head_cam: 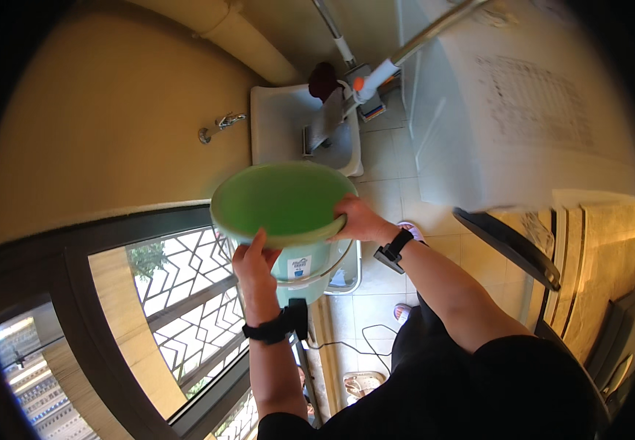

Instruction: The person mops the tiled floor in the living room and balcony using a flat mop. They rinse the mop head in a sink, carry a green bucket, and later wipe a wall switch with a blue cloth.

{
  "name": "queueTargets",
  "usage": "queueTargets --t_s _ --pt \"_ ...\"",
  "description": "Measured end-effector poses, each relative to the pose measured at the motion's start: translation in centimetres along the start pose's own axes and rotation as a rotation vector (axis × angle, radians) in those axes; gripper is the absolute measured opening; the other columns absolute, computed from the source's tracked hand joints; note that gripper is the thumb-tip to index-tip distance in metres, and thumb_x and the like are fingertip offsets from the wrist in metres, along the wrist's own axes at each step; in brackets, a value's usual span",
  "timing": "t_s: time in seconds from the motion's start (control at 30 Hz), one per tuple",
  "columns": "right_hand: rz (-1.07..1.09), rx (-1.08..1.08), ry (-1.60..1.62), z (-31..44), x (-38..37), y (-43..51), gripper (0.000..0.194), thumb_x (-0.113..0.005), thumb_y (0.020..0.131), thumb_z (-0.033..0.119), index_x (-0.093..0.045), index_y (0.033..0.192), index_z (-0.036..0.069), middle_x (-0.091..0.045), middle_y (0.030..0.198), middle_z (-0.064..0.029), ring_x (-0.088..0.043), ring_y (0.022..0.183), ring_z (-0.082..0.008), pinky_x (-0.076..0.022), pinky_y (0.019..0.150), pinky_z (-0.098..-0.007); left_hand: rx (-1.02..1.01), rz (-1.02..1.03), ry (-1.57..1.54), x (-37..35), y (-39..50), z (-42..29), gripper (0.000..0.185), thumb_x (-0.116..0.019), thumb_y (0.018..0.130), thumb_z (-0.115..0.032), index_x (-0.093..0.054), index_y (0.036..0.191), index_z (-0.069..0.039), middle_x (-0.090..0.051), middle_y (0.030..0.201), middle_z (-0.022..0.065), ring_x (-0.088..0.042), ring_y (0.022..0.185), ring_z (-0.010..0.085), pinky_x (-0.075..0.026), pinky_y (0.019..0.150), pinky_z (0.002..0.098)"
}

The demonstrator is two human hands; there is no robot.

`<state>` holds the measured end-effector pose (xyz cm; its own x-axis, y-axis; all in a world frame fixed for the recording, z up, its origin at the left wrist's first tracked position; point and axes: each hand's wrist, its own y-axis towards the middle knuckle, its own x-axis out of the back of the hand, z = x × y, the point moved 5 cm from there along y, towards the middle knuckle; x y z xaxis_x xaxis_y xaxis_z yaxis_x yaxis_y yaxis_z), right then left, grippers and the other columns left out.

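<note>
A round green plastic basin [284, 201] is tilted in front of me, with both hands on its rim. My left hand [257, 269] grips the near left edge, thumb on the rim. My right hand [362, 221] holds the right edge. Directly below the basin is a pale green plastic bucket [301, 291] with a label and a wire handle [339, 263]; whether the two touch cannot be told. Beyond the basin stands a white mop sink [276, 118] holding a flat mop head [325, 124] and a dark red cloth [324, 82].
A metal tap [221, 126] juts from the left wall. A white appliance [460, 137] stands at right, with mop poles [427, 36] beside it. Another container [347, 275] sits behind the bucket. A black cable [345, 345] and beige clogs [362, 382] lie on the tiled floor; a window [185, 275] is at left.
</note>
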<state>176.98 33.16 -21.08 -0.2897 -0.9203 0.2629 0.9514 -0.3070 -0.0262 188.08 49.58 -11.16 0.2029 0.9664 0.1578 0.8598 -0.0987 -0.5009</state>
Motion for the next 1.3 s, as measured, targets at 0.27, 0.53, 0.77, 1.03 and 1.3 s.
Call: queueTargets --t_s 0.27,0.53,0.77,1.03,1.3 --pt "-0.108 0.215 0.036 2.6 -5.6 -15.0 0.037 -0.069 0.057 0.018 -0.058 0.092 0.01 -0.041 0.115 -0.0178 -0.032 0.113 -0.0361 -0.0282 0.097 -0.045 0.099 0.004 0.038 13.9 -9.4 10.8 0.032 -0.064 0.075 -0.02 -0.052 0.101 -0.007 -0.057 0.092 0.0085 -0.056 0.085 0.0224 -0.045 0.068 0.0427" --pt "-0.415 -0.811 0.334 -6.6 -7.4 -34.4 0.058 -0.068 0.059 0.022 -0.048 0.107 -0.005 -0.058 0.092 -0.0224 -0.057 0.085 -0.0313 -0.0454 0.074 -0.0382 0.124 0.274 0.107 15.6 -19.5 18.6 0.041 -0.055 0.068 0.0 -0.048 0.109 0.002 -0.055 0.097 0.0117 -0.057 0.085 0.0241 -0.047 0.067 0.0334" --pt "-0.643 -1.033 0.706 -10.4 -6.2 -49.5 0.034 -0.067 0.065 0.017 -0.058 0.086 -0.007 -0.061 0.073 -0.0156 -0.059 0.058 -0.022 -0.0472 0.049 -0.0325 0.17 0.593 0.17 9.4 -24.2 24.0 0.032 -0.055 0.067 0.004 -0.055 0.099 0.002 -0.059 0.092 0.0097 -0.058 0.082 0.0205 -0.047 0.07 0.0295" --pt "-0.74 -0.965 0.734 -13.2 -1.0 -60.2 0.03 -0.065 0.066 0.015 -0.059 0.088 -0.006 -0.061 0.073 -0.0125 -0.057 0.055 -0.0201 -0.0438 0.046 -0.03 0.222 0.652 0.37 0.7 -31.2 27.8 0.026 -0.056 0.07 0.004 -0.055 0.096 0.002 -0.06 0.09 0.0079 -0.057 0.081 0.0173 -0.045 0.07 0.0261" --pt "-1.087 -0.971 0.553 -21.0 1.1 -75.2 0.03 -0.062 0.063 0.014 -0.06 0.084 -0.007 -0.061 0.074 -0.0177 -0.06 0.067 -0.0251 -0.0462 0.06 -0.0325 0.29 0.781 0.857 -6.8 -37.1 35.9 0.042 -0.06 0.076 -0.014 -0.043 0.112 -0.003 -0.055 0.094 0.0106 -0.058 0.077 0.0192 -0.05 0.061 0.0273"
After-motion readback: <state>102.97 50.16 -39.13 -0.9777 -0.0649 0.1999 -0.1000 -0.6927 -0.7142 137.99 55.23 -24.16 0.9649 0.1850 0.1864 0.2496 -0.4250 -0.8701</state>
